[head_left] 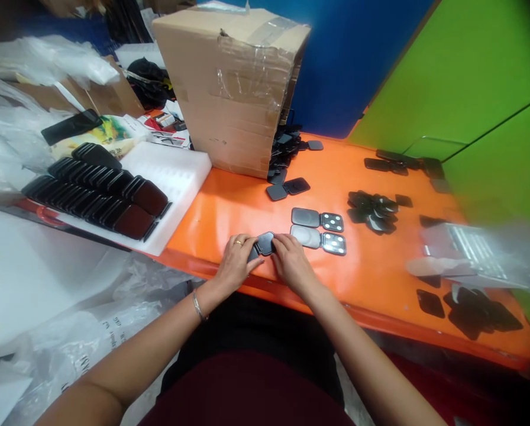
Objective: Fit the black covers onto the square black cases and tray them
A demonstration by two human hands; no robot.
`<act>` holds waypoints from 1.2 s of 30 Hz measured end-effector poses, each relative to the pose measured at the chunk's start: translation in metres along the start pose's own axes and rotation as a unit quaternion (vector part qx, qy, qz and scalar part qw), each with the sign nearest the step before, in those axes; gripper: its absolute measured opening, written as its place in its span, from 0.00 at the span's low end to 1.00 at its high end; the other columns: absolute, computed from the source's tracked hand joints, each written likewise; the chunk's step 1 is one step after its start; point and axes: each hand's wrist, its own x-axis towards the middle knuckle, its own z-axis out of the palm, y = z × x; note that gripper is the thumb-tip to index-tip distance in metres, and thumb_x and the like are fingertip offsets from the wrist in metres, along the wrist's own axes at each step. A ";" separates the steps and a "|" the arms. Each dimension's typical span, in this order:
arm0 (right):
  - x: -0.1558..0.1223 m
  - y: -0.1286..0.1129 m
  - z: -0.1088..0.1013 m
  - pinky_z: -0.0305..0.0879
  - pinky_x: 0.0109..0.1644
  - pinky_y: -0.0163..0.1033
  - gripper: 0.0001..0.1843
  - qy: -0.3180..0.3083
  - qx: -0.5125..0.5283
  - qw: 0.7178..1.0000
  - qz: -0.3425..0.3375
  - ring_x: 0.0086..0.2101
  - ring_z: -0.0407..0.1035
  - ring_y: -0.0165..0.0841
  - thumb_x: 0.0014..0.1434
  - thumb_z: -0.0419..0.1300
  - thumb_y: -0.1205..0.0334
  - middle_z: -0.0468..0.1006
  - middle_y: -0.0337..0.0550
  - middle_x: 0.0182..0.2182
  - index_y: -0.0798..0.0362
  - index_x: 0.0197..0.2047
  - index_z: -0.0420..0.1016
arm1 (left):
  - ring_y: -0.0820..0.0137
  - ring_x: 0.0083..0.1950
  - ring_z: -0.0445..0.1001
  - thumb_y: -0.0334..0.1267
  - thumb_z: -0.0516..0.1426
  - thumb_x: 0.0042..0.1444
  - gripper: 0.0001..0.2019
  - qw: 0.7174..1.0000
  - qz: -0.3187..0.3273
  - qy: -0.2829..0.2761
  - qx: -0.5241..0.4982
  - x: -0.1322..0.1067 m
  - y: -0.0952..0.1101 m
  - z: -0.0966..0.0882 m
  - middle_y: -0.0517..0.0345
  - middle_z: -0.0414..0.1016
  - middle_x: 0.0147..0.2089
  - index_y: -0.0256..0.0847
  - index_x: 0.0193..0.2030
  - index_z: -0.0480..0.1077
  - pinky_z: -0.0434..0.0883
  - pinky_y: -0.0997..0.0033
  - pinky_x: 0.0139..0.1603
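Near the front edge of the orange table, my left hand (236,260) and my right hand (293,262) hold a small black hinged two-panel piece (265,243) between them. The left fingers and thumb close round its left panel; the right fingers grip the right panel's edge. Both hands cover part of it. Just right of my right hand lie two similar hinged pieces, a farther one (305,217) and a nearer one (304,236), unfolded flat. Their right panels carry several white dots. Behind the hands, another dark hinged piece (297,186) rests partly open.
A large cardboard box (229,100) stands at the back, with a heap of dark pieces (285,148) at its opening. White foam (187,168) at left bears rows of black panels (91,192). Dark piles (374,207) and a clear plastic tray (473,251) occupy the orange table's (389,269) right side.
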 end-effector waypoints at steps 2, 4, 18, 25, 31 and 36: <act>0.001 -0.004 -0.001 0.62 0.55 0.54 0.14 -0.018 -0.033 0.999 0.005 0.51 0.63 0.47 0.63 0.50 0.70 0.74 0.57 0.47 0.58 0.48 0.73 | 0.60 0.54 0.64 0.35 0.61 0.57 0.20 0.999 0.034 -0.026 -0.022 0.003 -0.011 -0.005 0.49 0.68 0.51 0.40 0.56 0.65 0.67 0.56 0.56; -0.001 -0.008 -0.002 0.63 0.53 0.53 0.12 -0.024 -0.046 0.999 0.016 0.49 0.63 0.47 0.63 0.51 0.69 0.75 0.55 0.45 0.57 0.45 0.74 | 0.61 0.55 0.65 0.36 0.59 0.59 0.18 0.996 0.067 -0.051 -0.042 0.006 -0.023 -0.012 0.49 0.68 0.52 0.41 0.56 0.65 0.68 0.57 0.57; 0.023 0.001 -0.002 0.66 0.50 0.51 0.13 -0.078 0.053 0.995 -0.022 0.45 0.63 0.43 0.58 0.56 0.71 0.69 0.53 0.45 0.55 0.48 0.69 | 0.60 0.57 0.66 0.38 0.57 0.61 0.20 0.995 0.067 -0.060 -0.041 0.007 -0.029 -0.011 0.48 0.66 0.55 0.43 0.59 0.65 0.67 0.54 0.58; 0.033 0.003 -0.018 0.66 0.48 0.47 0.14 -0.141 0.070 0.987 -0.015 0.43 0.63 0.40 0.56 0.55 0.74 0.69 0.49 0.43 0.54 0.45 0.70 | 0.59 0.56 0.65 0.37 0.59 0.59 0.21 0.995 0.068 -0.058 -0.034 0.011 -0.027 -0.013 0.49 0.67 0.54 0.43 0.59 0.64 0.66 0.54 0.58; 0.042 0.006 -0.020 0.64 0.48 0.46 0.17 -0.173 0.054 0.983 -0.026 0.42 0.62 0.40 0.53 0.58 0.75 0.69 0.49 0.43 0.56 0.46 0.69 | 0.58 0.57 0.64 0.37 0.59 0.58 0.22 0.995 0.056 -0.081 -0.002 0.013 -0.021 -0.016 0.49 0.67 0.56 0.43 0.59 0.63 0.65 0.53 0.58; 0.046 0.005 -0.023 0.65 0.46 0.45 0.14 -0.187 0.023 0.981 -0.037 0.41 0.62 0.40 0.53 0.58 0.74 0.69 0.49 0.42 0.56 0.44 0.69 | 0.58 0.57 0.64 0.36 0.59 0.58 0.21 0.995 0.059 -0.080 -0.007 0.013 -0.021 -0.016 0.49 0.68 0.55 0.44 0.59 0.64 0.64 0.52 0.58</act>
